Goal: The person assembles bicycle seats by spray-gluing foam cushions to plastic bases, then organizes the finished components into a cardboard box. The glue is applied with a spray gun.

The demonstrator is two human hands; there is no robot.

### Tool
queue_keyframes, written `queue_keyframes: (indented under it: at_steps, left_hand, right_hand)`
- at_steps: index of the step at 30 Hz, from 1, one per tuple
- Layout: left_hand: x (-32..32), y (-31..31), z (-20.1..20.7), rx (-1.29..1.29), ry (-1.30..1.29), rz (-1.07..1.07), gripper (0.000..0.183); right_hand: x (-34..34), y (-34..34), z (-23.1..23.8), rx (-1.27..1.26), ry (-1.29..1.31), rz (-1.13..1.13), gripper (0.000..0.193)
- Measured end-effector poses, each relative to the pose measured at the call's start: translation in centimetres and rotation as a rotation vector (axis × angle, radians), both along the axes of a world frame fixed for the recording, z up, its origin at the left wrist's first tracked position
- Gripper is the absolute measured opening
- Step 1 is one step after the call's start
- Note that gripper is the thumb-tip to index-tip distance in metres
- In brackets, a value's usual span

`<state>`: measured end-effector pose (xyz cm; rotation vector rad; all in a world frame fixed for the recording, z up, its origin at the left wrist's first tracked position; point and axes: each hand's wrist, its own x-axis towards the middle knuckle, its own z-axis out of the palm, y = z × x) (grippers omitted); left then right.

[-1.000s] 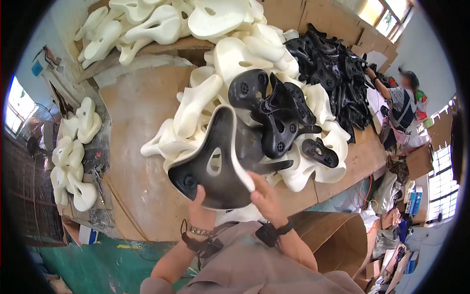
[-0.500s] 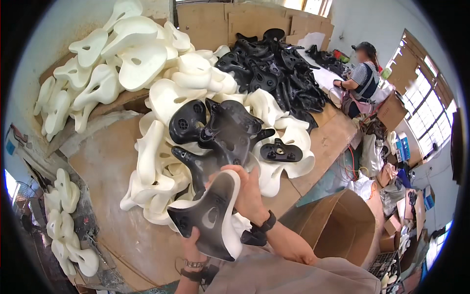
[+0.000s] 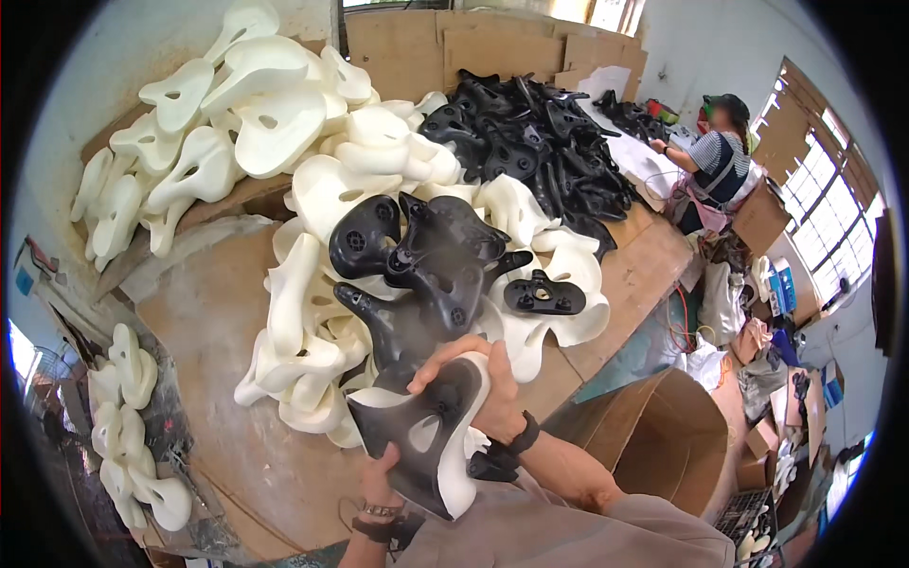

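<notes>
Low in front of me I hold a bicycle saddle [image 3: 410, 466], a black plastic base lying in a white foam pad, with an oval hole through it. My left hand [image 3: 381, 480] grips its near left edge, thumb on the black face. Around the far right side my right hand [image 3: 485, 386] is wrapped, fingers over the rim and pressing on the black face. Just beyond lie several black saddle bases [image 3: 440, 275] on a heap of white foam saddle pads [image 3: 292, 293]. A small black part [image 3: 544, 293] with a raised middle rests on a pad to their right.
More white pads [image 3: 275, 123] are piled at the back left, black bases [image 3: 549, 142] at the back. A large cardboard box [image 3: 677, 435] stands open at my right. Another person [image 3: 715, 156] works at the far right. Several pads [image 3: 133, 445] lie low at left.
The saddle in my hands has shifted slightly right and toward me. My right fingers now reach further over its black face. The other person has raised an arm and leans differently.
</notes>
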<state>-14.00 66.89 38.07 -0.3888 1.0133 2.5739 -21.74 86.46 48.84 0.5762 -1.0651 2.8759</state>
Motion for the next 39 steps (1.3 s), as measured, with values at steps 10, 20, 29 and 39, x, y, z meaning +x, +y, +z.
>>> queue_keyframes:
  at_steps: [10, 20, 29, 39]
  left_hand:
    - [-0.7, 0.8, 1.4, -0.006, 0.082, -0.021, 0.05]
    - [-0.5, 0.5, -1.1, -0.089, -0.207, -0.104, 0.037]
    - [-0.6, 1.1, 0.2, 0.054, -0.238, -0.079, 0.035]
    - [-4.1, -1.2, 0.5, -0.428, 0.221, -0.203, 0.073]
  right_hand:
    - [-0.1, 0.8, 0.3, 0.085, 0.055, -0.071, 0.063]
    - [-0.8, 0.5, 1.7, 0.354, 0.367, -0.135, 0.045]
    - [-0.9, 1.5, 1.1, 0.34, 0.214, -0.072, 0.033]
    - [3.2, 9.5, 1.1, 0.605, 0.038, -0.619, 0.053]
